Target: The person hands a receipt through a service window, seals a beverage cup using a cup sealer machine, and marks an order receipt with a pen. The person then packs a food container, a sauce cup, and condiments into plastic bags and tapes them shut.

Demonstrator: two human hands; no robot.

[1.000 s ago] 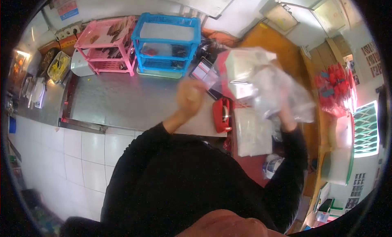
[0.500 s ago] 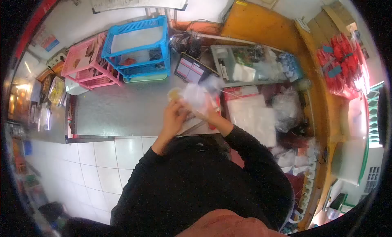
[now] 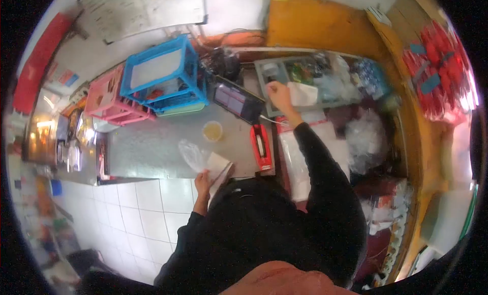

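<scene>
My left hand (image 3: 202,183) is closed at the counter's front edge, holding a white paper (image 3: 218,164) by its lower left side. A thin clear plastic bag (image 3: 190,153) lies against the paper. Beyond them a round tub with yellowish contents (image 3: 212,131) sits on the metal counter (image 3: 152,142). My right hand (image 3: 277,93) is over the left part of a grey tray (image 3: 264,71), its fingers curled together; anything between them is too small to make out. Between my hands are a red tape dispenser (image 3: 261,147) and a tablet (image 3: 232,100).
Blue (image 3: 157,74) and pink (image 3: 104,99) tiered racks stand at the back left. Stacked clear plastic sheets (image 3: 297,163) and a crumpled plastic bag (image 3: 365,142) lie at the right. Red packets (image 3: 437,71) hang at the far right.
My hands have moved apart, the left toward the front edge with the paper, the right up to the tray. The tub now stands on the counter. The bulky plastic left my right hand earlier.
</scene>
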